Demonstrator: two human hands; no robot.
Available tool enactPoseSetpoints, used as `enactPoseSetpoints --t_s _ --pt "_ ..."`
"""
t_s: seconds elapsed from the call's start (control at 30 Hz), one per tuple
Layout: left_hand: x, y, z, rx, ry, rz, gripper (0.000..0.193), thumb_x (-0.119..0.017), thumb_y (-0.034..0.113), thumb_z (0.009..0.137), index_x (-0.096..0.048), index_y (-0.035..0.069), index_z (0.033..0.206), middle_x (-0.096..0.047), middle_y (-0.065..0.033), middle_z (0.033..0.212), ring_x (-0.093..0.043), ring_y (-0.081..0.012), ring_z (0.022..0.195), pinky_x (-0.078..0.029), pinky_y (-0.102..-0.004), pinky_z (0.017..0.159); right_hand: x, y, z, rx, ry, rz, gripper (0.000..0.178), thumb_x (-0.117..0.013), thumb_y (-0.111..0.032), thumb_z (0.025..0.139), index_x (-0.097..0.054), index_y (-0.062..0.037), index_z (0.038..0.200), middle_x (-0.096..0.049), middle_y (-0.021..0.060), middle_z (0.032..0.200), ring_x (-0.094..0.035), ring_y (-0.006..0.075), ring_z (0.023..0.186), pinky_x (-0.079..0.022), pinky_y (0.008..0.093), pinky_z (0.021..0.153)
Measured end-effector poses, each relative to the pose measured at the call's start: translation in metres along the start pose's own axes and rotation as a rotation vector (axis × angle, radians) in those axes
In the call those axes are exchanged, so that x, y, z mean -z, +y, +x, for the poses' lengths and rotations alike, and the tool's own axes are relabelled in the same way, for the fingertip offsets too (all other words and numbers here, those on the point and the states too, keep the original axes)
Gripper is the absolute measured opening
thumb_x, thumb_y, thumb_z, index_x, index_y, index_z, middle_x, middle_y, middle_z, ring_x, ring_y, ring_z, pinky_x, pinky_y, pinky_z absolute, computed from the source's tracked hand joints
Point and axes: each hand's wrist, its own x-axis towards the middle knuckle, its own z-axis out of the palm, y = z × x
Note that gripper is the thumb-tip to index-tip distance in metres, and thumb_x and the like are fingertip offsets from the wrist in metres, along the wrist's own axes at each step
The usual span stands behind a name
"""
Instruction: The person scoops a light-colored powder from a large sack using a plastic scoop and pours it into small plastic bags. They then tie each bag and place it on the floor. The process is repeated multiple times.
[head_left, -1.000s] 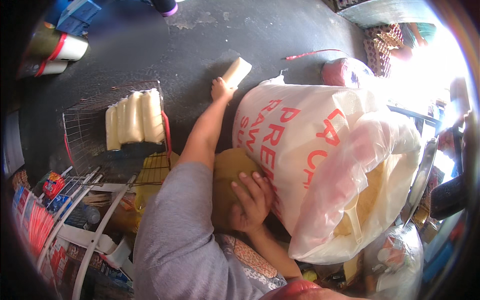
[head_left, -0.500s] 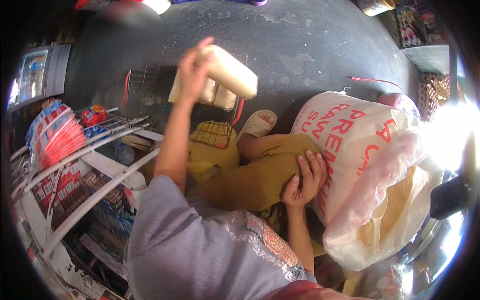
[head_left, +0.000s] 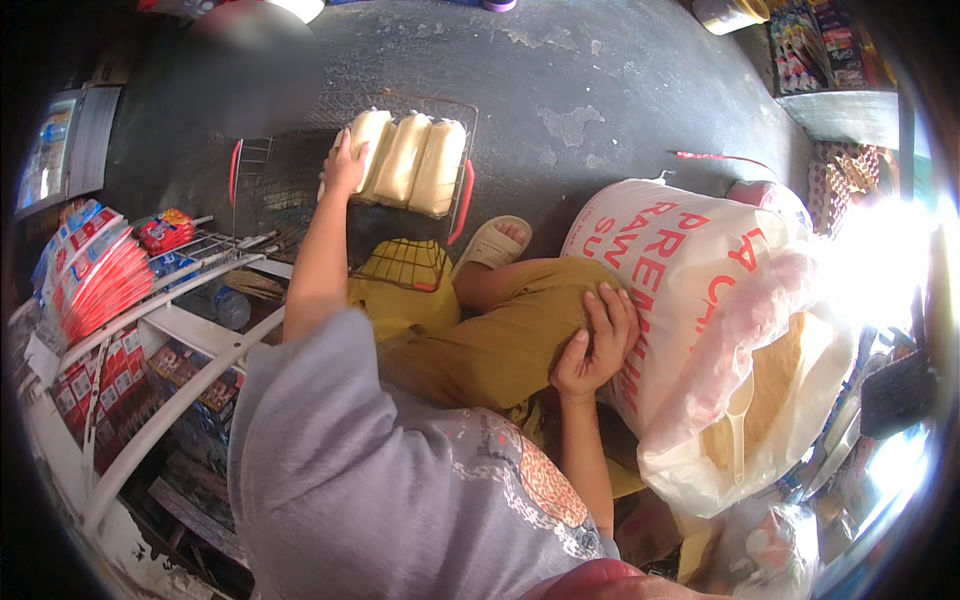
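My left hand [head_left: 343,168] is at the left end of a row of plump, clear plastic bags of pale sugar. Its fingers curl against the leftmost bag of sugar [head_left: 368,143], and part of another pale bag shows under the hand. To its right lie a middle bag [head_left: 403,160] and a right-hand bag [head_left: 438,168], side by side in a wire basket [head_left: 462,108] with red handles. My right hand [head_left: 598,342] rests on my bent knee, fingers extended, holding nothing. Beside it leans a big white sack [head_left: 640,235] with red print, its mouth rolled open.
A cream scoop [head_left: 739,425] stands in the tan sugar [head_left: 770,385] inside the sack. At my left is a white-framed rack [head_left: 165,400] with packets and boxes. A bucket [head_left: 730,14] stands on the dark floor [head_left: 560,90] at the far right.
My left hand has lowered the bag it held tilted in the air into the basket, at the row's left. My right hand stays on the knee. The whole view has shifted slightly.
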Motion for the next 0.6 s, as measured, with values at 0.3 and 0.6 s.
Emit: enactPoseSetpoints --t_s 0.3,0.6 --pt "0.000 0.023 -0.045 -0.142 0.004 0.256 0.061 -0.032 0.055 0.093 -0.012 0.035 0.147 -0.022 -0.0174 0.148 -0.027 -0.0379 0.133 -0.022 -0.0561 0.105 -0.005 0.008 0.000 0.064 0.052 0.079 0.038 -0.046 -0.023 0.081 -0.064 -0.0010 0.106 -0.059 0.0150 0.117 -0.048 0.0364 0.114 -0.034 0.0465 0.100" --pt "0.016 0.140 -0.147 -0.314 -0.201 -0.851 0.041 -0.035 0.039 0.096 -0.056 0.006 0.109 -0.056 -0.0108 0.099 -0.055 -0.0213 0.090 -0.046 -0.0373 0.077 0.011 -0.009 0.018 -0.052 -0.174 0.106 0.026 -0.050 -0.016 0.086 -0.063 -0.0009 0.103 -0.059 0.0167 0.111 -0.052 0.0311 0.108 -0.035 0.0428 0.098"
